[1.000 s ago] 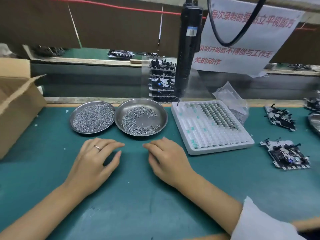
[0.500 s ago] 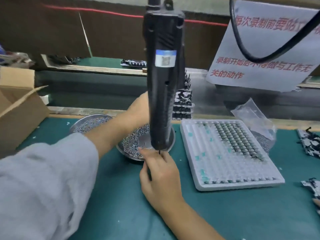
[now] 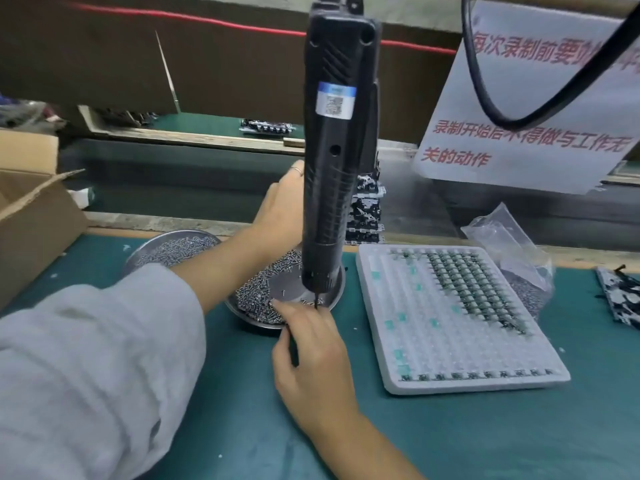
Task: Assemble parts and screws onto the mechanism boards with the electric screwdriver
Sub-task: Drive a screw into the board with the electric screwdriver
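Head view: you work at a green mat [image 3: 450, 438] on a bench backed by a brown partition, with a printed notice [image 3: 526, 109] hanging at the right. Two round metal dishes of screws are counted: the far dish [image 3: 173, 251] and the near dish [image 3: 287, 296]. One white compartment tray [image 3: 457, 320] lies right of them, partly filled. One cardboard box [image 3: 31, 216] stands at the left edge.

The electric screwdriver [image 3: 336, 150] hangs upright, its bit over the near dish. Your left hand [image 3: 280, 209] reaches behind its body; whether those fingers grip anything cannot be told. Your right hand [image 3: 311, 355] rests at the dish's front rim, fingertips pinched together at the bit tip, probably on a screw.

The mechanism boards [image 3: 367, 216] stand stacked behind the screwdriver; another lies at the far right.
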A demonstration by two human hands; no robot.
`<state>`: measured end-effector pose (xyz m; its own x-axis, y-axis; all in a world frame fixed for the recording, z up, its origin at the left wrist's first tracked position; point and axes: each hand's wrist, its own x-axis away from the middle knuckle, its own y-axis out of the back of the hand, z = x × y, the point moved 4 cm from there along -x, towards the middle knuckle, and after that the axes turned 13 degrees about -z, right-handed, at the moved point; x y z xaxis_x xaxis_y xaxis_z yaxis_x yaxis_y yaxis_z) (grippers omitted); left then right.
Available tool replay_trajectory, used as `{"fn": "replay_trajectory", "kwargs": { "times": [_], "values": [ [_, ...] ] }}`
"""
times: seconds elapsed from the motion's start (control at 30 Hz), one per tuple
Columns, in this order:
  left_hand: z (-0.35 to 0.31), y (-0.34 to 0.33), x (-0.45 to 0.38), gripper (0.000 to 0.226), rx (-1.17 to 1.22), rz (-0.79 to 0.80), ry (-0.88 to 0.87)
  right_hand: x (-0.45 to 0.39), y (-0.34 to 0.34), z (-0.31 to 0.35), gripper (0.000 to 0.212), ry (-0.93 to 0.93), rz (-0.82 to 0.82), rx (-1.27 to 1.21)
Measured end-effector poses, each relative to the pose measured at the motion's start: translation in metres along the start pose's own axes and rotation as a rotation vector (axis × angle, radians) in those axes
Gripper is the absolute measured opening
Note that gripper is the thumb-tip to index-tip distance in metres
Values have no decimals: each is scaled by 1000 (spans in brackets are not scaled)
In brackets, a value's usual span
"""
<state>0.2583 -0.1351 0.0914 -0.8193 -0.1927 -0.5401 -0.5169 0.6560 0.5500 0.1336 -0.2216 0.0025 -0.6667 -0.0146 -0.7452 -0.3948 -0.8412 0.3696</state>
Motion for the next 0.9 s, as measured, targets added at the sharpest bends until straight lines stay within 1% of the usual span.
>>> {"fn": "replay_trajectory", "kwargs": {
  "times": [0.07,0.13,0.2,0.27,0.33,0.43,0.5,0.53,0.6,0.63,0.67,0.73,0.83,0.9],
  "values": [
    [-2,18,4,24,-30,-74,-35,0,1,-1,33,-17,-13,-19],
    [5,45,17,28,-123,-160,-97,-1,3,-1,33,-33,-39,-50],
    [16,76,42,35,-112,-193,-108,-1,6,-1,31,-50,-89,-71],
    [25,106,74,35,-120,-204,-122,-1,10,-2,27,-84,-159,-105],
    [35,131,111,38,-178,-178,-132,0,14,-1,27,-106,-219,-161],
    [38,150,165,46,-234,-28,-178,3,19,0,28,-88,-271,-238],
    [42,154,192,43,-278,39,-235,4,20,3,28,-42,-268,-268],
    [43,153,202,38,-292,50,-279,5,20,5,28,-5,-246,-273],
    [47,151,216,21,-327,37,-344,9,18,11,24,109,-168,-259],
    [48,149,219,21,-336,25,-348,10,17,15,22,174,-114,-251],
    [51,146,223,26,-347,22,-348,12,15,19,21,232,-48,-246],
    [55,142,226,34,-392,17,-370,16,9,25,23,332,119,-224],
    [57,137,227,38,-451,55,-404,23,-1,30,38,452,383,-125],
    [58,139,225,41,-461,121,-397,27,-6,29,48,501,488,-45]
  ]
}}
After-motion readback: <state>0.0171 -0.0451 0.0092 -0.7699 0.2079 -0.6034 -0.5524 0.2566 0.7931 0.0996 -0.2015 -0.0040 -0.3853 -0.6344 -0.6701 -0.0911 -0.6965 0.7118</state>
